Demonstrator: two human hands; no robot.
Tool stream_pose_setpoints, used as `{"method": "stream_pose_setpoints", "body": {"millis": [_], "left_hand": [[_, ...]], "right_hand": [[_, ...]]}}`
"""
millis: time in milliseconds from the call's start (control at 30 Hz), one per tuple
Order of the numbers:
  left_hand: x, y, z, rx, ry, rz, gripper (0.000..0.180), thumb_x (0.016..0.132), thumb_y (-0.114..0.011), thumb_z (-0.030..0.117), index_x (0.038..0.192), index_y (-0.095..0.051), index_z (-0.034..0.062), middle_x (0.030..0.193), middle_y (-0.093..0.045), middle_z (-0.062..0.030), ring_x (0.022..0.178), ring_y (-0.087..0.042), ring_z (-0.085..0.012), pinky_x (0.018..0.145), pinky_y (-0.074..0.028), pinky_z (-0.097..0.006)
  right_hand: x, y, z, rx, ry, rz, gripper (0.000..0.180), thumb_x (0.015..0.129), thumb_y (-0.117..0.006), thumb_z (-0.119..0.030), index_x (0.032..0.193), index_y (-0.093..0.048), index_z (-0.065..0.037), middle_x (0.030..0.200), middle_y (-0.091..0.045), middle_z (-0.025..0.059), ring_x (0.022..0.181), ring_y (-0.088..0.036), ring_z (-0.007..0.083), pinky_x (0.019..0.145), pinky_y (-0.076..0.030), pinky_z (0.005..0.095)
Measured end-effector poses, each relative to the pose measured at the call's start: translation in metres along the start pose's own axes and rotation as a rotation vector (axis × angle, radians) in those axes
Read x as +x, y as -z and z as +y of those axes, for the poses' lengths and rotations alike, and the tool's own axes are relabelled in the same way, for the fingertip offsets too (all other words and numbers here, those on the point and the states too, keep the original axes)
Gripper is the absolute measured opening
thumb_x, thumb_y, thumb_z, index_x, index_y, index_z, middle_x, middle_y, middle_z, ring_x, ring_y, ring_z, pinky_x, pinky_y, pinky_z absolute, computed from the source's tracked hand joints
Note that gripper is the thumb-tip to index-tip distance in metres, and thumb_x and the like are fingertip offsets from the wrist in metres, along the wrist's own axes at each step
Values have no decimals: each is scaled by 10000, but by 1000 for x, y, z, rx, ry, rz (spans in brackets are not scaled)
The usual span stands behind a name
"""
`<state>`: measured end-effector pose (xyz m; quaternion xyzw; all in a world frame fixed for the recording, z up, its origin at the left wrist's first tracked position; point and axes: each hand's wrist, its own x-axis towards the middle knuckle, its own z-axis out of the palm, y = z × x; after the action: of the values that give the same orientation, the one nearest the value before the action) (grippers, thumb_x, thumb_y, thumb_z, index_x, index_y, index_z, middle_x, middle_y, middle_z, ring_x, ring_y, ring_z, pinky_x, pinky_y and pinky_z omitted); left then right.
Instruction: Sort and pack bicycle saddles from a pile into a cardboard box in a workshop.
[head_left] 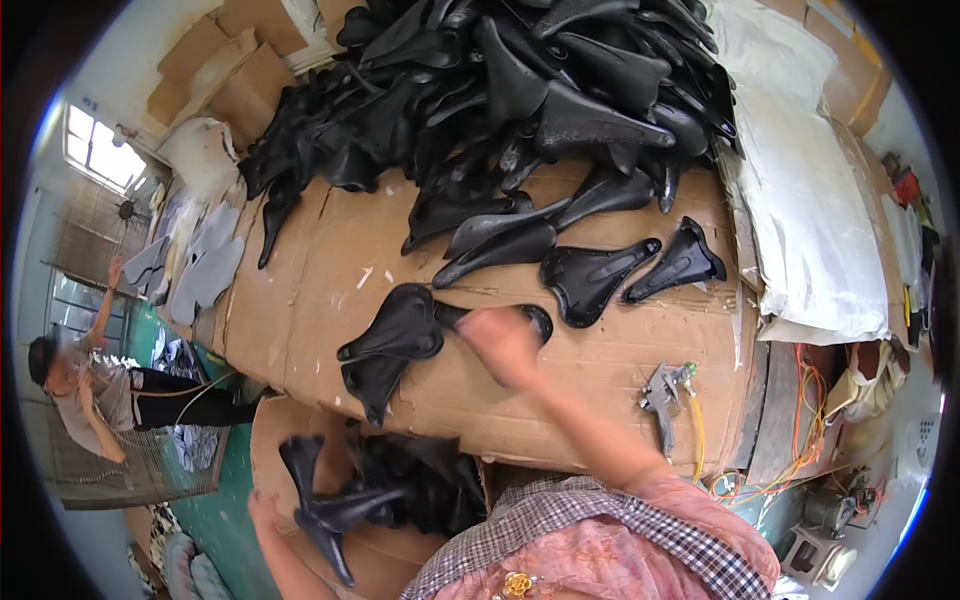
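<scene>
On the cardboard-covered table, my right hand [499, 346], blurred, is closed on a black bicycle saddle [541, 322]. Part of that saddle is hidden beneath the hand. Beside it to the left lies another saddle [392, 335], with a further one pointing down from under it. Lower left, my left hand [268, 510] is next to two crossed black saddles [335, 512], slightly blurred, over an open cardboard box [272, 425]. Whether its fingers grip a saddle cannot be made out. More dark saddles [420, 475] fill the box.
A large heap of black saddles [520, 90] covers the table's far side. To the right lie a spray gun [660, 400] with a yellow hose and a white sheet [815, 220]. Orange cables [810, 400] hang off that edge. At far left another person [95, 400] stands.
</scene>
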<state>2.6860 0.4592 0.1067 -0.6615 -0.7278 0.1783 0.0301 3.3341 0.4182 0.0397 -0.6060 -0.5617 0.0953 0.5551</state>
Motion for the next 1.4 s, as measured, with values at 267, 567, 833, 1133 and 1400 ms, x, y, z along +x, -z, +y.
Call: {"method": "stream_pose_setpoints", "body": {"millis": [267,567,833,1133,1400], "left_hand": [[154,217,567,-1624,-586,-655,576,879,-556,345,1292,-376,-14,1245,-492,-166,1128,-504,-254,936,-420,-338],[167,217,869,-1945,-536,-1162,623,674,-783,263,1172,-490,28,1119,-575,-109,1031,-550,-240,912,-429,-363],[154,234,908,-1925,-678,-880,456,652,-702,128,1068,-553,18,963,-621,-124,847,-596,-236,761,-477,-356],[109,261,796,-1481,-1075,-841,719,569,-634,-1,1262,-441,24,911,-603,-83,867,-560,-192,808,-419,-285],[77,246,600,-1350,-1079,-748,768,585,-713,49,1291,-413,33,1130,-551,-92,1062,-516,-198,930,-392,-328]], "right_hand": [[69,334,285,849,-931,729,691,766,-585,-598,1162,-504,-37,1025,-577,109,899,-555,176,780,-460,295],[113,302,262,631,-1096,474,542,714,-635,-602,875,-620,-85,640,-567,25,489,-510,150,479,-443,266],[122,287,284,303,-1008,335,581,815,-603,-456,1194,-498,-27,1042,-586,88,964,-561,203,796,-453,307],[73,128,191,788,-832,409,581,727,-748,-209,1204,-476,-20,1113,-558,77,1048,-511,194,935,-383,323],[44,33,53,493,-624,74,544,714,-723,-176,1157,-486,33,1072,-583,108,986,-554,201,857,-439,296]]}}
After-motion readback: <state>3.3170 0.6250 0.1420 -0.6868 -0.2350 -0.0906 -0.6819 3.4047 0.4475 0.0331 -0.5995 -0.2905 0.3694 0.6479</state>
